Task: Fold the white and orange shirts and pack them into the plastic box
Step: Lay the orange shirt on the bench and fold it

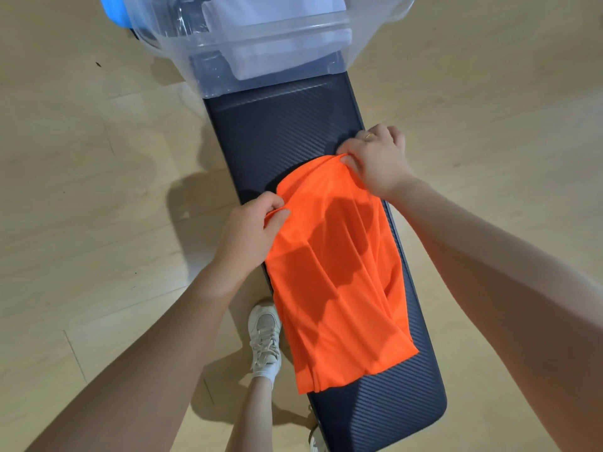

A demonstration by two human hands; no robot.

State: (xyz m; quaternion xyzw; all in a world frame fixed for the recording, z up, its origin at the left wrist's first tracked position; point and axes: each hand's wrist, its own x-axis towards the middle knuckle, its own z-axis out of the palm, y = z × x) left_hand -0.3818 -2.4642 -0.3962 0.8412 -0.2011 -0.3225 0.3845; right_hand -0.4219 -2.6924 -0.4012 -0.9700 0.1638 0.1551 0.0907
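Two hands are pinching the far edge of the orange shirt (329,272): the left hand (253,230) is gripping its left corner, the right hand (375,161) its right corner. Smooth, creased fabric is lying along a dark ribbed padded bench (287,125). Beyond it, the clear plastic box (169,37) is sitting on the bench's far end, holding the folded white shirt (280,14). No writing is showing.

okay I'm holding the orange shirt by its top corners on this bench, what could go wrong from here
1. The orange shirt is rumpled and lies askew on the narrow black bench, so a fold made now would likely set creases or spill over an edge.
2. The left hand and right hand pinch only the far edge; the near hem may drag and bunch.
3. The plastic box overhangs the bench end with the white shirt inside; a push might tip it.
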